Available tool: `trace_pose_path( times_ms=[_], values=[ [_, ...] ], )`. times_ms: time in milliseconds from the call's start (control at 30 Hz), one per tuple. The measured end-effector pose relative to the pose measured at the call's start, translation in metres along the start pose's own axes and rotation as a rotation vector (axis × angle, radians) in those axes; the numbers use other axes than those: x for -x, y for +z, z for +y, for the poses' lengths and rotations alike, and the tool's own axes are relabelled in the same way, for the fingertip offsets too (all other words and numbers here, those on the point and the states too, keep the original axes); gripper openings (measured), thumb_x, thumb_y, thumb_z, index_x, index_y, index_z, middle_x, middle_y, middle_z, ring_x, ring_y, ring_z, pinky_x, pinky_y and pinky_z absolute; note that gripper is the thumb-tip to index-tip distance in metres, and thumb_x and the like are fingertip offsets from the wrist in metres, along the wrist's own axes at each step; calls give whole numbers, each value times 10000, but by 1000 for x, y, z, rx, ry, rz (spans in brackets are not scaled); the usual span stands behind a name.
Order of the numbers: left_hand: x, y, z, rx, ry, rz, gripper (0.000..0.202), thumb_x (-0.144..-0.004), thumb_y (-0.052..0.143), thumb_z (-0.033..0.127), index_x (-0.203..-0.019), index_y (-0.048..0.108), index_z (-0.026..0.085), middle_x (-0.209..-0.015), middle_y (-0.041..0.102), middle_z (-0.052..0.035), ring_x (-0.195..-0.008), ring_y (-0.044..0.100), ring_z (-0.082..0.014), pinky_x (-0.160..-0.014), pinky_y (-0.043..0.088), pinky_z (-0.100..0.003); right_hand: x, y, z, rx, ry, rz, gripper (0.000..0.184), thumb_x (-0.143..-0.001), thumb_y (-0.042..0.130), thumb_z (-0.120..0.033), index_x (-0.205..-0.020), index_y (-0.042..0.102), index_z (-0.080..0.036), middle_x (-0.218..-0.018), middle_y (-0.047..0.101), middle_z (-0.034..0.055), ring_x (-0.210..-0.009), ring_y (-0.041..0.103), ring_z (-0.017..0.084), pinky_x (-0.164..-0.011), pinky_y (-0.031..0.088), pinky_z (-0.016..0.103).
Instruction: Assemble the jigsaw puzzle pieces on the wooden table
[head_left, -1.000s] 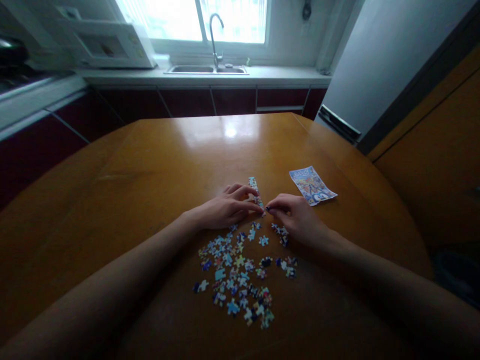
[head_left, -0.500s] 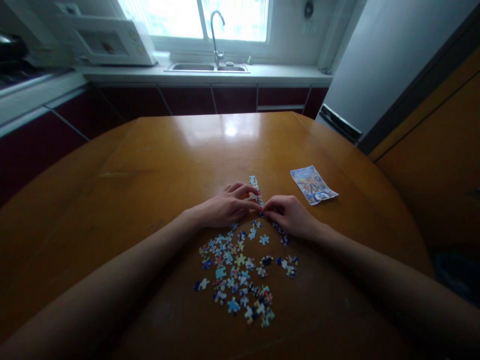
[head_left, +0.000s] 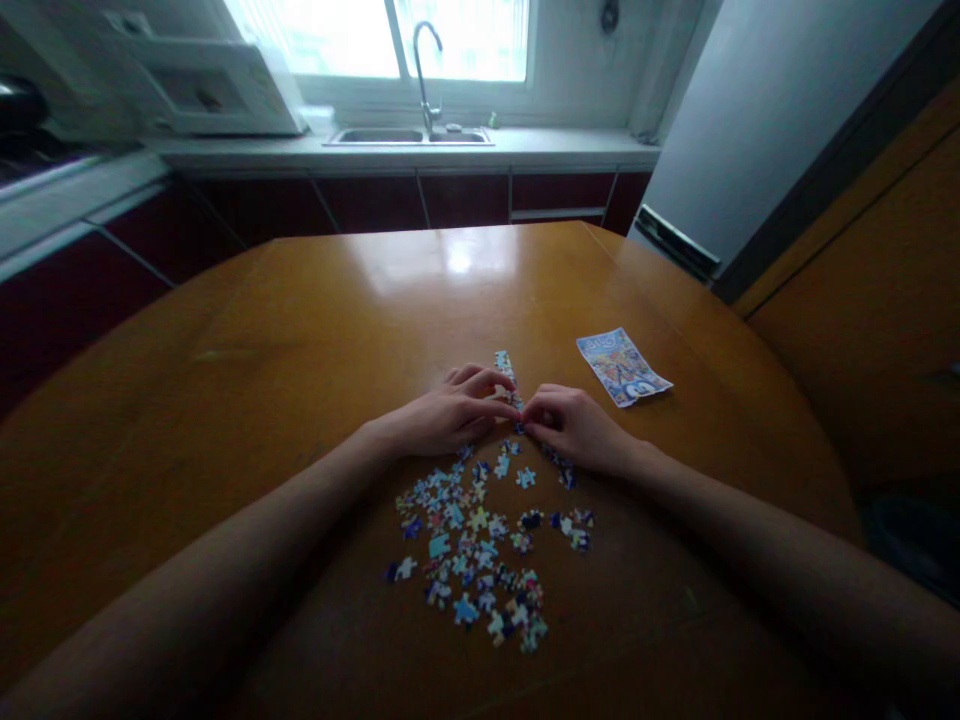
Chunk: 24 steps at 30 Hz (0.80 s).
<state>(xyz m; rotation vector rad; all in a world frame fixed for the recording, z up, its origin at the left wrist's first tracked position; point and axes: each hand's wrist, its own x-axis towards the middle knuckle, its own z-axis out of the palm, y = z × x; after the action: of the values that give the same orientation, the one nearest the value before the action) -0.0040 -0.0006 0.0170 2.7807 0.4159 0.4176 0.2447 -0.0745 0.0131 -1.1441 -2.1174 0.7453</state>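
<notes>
A narrow strip of joined jigsaw pieces runs away from me on the wooden table, its middle partly covered by fingers. My left hand lies palm down along the strip's left side, fingers stretched and apart, with fingertips touching it. At the strip's near end, my right hand pinches a small puzzle piece, mostly hidden by the fingertips. Loose puzzle pieces are spread in a heap nearer to me. A few more pieces lie just under the right hand.
A creased picture sheet lies right of my hands on the brown table. Beyond the table's far edge are a counter with a sink and a microwave. A fridge stands at the right.
The view has shifted slightly. Both hands keep nearly the same place at the strip's near end, and the loose pieces lie as before.
</notes>
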Motion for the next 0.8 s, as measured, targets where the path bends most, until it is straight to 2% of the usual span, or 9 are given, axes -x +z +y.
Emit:
trace_pose_path(
  times_ms=[400, 600, 667, 800],
  values=[
    [-1, -1, 2, 21, -12, -9, 336, -1001, 522, 247, -1272, 670, 382, -1379, 548, -47, -1277, 445, -278, -1144, 337, -498, -1, -2, -1, 2, -29, -47, 71, -854, 647, -134, -799, 667, -175, -809, 620, 17, -726, 550, 127, -680, 438, 285],
    [-1, -2, 2, 10, -13, -23, 334, -1015, 503, 267, -1287, 666, 371, -1383, 543, -57, -1282, 441, -281, -1139, 342, -499, -1, -7, 1, -4, -55, -65, 39, -844, 673, -166, -881, 675, -179, -805, 599, 8, -721, 537, 127, -659, 434, 281],
    [-1, -2, 3, 6, -20, -26, 343, -1014, 507, 265, -1295, 660, 386, -1389, 540, -50, -1285, 434, -279, -1143, 341, -493, -1, -8, 3, -19, -35, -10, 40, -865, 645, -169, -886, 678, -177, -805, 611, 11, -703, 541, 122, -641, 434, 277],
    [-1, -5, 5, 4, -25, -38, 356, -1017, 496, 259, -1300, 657, 403, -1390, 539, -44, -1273, 435, -279, -1144, 337, -498, -2, -11, 8, -3, 14, 188, 96, -886, 580, -150, -869, 671, -174, -817, 622, 21, -679, 538, 118, -622, 431, 278]
  ],
)
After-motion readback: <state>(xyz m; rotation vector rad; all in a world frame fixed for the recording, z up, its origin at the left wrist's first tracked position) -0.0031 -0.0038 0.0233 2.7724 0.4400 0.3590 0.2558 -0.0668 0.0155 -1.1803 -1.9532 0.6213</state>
